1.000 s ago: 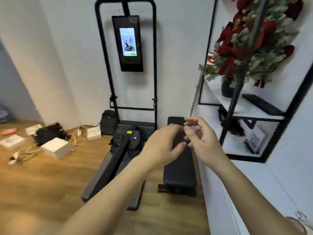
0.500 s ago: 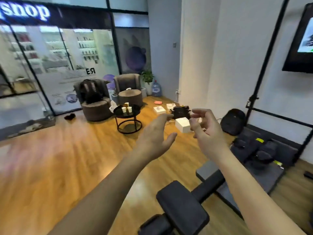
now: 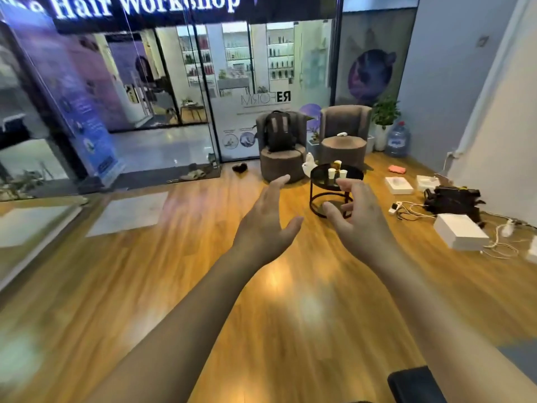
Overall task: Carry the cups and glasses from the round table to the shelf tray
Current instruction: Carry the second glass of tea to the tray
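A small black round table stands far across the wooden floor, in front of two brown armchairs. On it sit small white cups and a yellowish cup behind them. Both my arms are stretched out in front of me. My left hand is held out with straight fingers and holds nothing. My right hand is loosely spread, fingers slightly bent, also holding nothing; it overlaps the table's lower ring in the picture. The shelf tray is out of view.
A black backpack sits on the left armchair. White boxes, cables and a black bag litter the floor at the right wall. A water bottle and a plant stand in the far corner. Glass shopfront at the left.
The view has swung left from the shelf and exercise bench to face the room and the round table. Both hands have spread apart and stayed empty.
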`<action>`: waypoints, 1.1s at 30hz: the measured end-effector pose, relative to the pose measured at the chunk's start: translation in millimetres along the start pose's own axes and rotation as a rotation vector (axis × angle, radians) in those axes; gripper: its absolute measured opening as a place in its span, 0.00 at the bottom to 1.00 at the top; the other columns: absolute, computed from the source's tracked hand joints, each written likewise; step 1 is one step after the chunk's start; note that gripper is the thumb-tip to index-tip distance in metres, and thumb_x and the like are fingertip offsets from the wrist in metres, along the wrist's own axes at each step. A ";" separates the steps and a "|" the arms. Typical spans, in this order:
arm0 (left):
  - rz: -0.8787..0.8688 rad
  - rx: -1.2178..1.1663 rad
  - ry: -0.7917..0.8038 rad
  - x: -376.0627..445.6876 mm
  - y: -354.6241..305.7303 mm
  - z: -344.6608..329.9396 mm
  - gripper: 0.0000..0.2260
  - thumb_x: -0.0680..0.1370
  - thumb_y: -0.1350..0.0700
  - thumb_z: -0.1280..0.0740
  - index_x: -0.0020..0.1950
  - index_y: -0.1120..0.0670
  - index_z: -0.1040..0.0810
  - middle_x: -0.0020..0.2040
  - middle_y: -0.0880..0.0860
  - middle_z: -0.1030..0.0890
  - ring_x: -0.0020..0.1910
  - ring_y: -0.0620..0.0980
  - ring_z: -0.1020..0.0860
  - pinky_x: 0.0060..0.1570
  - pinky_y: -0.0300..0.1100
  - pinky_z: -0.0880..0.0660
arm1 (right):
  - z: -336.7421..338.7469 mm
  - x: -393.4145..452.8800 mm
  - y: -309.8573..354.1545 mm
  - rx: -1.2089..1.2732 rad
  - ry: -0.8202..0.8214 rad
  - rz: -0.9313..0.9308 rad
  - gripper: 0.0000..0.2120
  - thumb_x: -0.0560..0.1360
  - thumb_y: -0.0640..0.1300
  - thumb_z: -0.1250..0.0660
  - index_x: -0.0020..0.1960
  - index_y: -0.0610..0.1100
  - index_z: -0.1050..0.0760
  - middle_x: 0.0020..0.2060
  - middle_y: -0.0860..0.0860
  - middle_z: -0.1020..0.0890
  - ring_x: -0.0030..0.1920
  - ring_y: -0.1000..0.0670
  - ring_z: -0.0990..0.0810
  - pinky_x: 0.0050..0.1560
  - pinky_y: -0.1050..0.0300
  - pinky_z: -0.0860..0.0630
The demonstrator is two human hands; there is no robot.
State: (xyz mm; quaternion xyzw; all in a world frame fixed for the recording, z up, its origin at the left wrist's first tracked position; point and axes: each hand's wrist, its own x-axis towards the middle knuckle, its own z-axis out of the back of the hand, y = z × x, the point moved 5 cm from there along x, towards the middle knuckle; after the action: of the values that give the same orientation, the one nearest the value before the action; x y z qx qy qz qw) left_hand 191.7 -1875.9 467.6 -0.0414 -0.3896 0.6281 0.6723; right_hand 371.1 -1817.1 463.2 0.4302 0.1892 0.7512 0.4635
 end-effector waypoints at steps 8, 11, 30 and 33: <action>-0.030 0.002 0.145 189.6 76.2 -85.8 0.33 0.79 0.47 0.31 0.78 0.41 0.46 0.77 0.45 0.37 0.71 0.47 0.30 0.60 0.46 0.25 | -66.3 171.9 -82.6 0.063 0.059 -0.086 0.25 0.79 0.55 0.34 0.73 0.53 0.35 0.67 0.54 0.29 0.55 0.53 0.21 0.50 0.56 0.19; -0.034 -0.018 0.167 266.6 93.6 -112.4 0.33 0.79 0.47 0.31 0.79 0.43 0.46 0.78 0.45 0.36 0.72 0.46 0.32 0.63 0.45 0.27 | -68.7 242.6 -109.1 0.048 0.030 -0.102 0.24 0.80 0.54 0.34 0.73 0.53 0.35 0.68 0.53 0.29 0.54 0.54 0.21 0.48 0.59 0.20; -0.029 -0.131 0.229 656.8 301.8 -263.9 0.32 0.79 0.48 0.30 0.77 0.42 0.43 0.74 0.45 0.32 0.72 0.46 0.30 0.62 0.46 0.23 | -231.5 623.2 -309.8 -0.043 0.026 -0.298 0.23 0.79 0.55 0.34 0.71 0.57 0.37 0.70 0.54 0.30 0.57 0.51 0.21 0.49 0.53 0.16; -0.043 -0.132 0.289 732.4 325.3 -293.2 0.32 0.79 0.48 0.30 0.78 0.43 0.43 0.75 0.44 0.32 0.73 0.46 0.31 0.61 0.39 0.26 | -247.1 684.5 -339.5 -0.037 0.006 -0.332 0.23 0.80 0.55 0.34 0.72 0.56 0.37 0.70 0.54 0.30 0.58 0.52 0.22 0.46 0.60 0.19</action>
State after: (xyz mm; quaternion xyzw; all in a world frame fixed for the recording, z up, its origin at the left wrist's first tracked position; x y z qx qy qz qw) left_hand 28.5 -1039.0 432.7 -0.1670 -0.3299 0.5740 0.7306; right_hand 212.3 -1031.4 415.6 0.3822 0.2452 0.6690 0.5884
